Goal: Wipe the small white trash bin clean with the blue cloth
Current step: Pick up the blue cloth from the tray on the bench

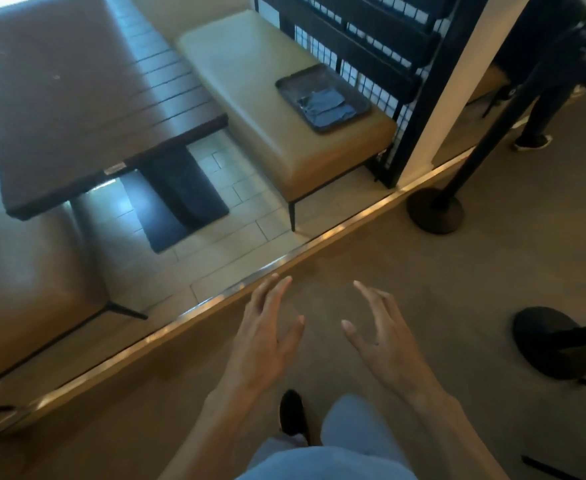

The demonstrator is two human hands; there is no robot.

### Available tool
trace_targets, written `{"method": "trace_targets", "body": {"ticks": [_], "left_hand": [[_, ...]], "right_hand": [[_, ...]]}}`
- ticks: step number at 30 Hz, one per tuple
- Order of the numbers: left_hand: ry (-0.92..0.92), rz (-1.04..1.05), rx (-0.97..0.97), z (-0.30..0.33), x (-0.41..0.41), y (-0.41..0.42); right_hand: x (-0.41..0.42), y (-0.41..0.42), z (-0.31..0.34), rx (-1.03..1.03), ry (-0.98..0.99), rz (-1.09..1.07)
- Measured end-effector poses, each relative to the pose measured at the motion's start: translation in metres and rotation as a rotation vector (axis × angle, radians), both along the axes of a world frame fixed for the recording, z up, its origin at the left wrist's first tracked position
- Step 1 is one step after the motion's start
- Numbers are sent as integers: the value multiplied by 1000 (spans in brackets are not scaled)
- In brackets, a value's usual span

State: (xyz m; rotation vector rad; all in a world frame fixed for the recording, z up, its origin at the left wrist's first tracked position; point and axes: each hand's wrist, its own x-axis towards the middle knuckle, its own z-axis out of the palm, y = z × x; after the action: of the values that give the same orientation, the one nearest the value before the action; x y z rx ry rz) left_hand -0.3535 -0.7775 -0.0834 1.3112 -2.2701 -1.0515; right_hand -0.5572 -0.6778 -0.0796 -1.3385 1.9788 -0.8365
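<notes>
Nothing is held: the left hand [267,337] and right hand [381,341] are spread, fingers straight. The cloth [326,105] lies untouched on a tray [286,85] at the bench's [250,64] near corner. No bin is seen; wiping seems not begun.

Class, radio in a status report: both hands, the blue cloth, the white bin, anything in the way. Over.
Left hand and right hand open, holding nothing. Crumpled blue cloth on dark rectangular tray, on tan cushioned bench. White bin not in view. Raised metal-edged floor step between hands and bench.
</notes>
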Motion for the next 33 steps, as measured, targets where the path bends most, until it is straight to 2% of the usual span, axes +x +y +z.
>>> {"method": "trace_targets", "body": {"ticks": [7,20,27,33], "left_hand": [[-29,-18,11,-10,-73,-106],[-64,114,99,-12,-254,-266],[-67,199,140,-21,-325,-364],[-47,185,173,-38,-378,-476]], "right_hand": [[-79,-98,-12,24,-63,-68],[-285,-300,-4,63,-84,20],[-353,-402,-3,76,-94,44],[-397,-509,-24,107,-62,44]]}}
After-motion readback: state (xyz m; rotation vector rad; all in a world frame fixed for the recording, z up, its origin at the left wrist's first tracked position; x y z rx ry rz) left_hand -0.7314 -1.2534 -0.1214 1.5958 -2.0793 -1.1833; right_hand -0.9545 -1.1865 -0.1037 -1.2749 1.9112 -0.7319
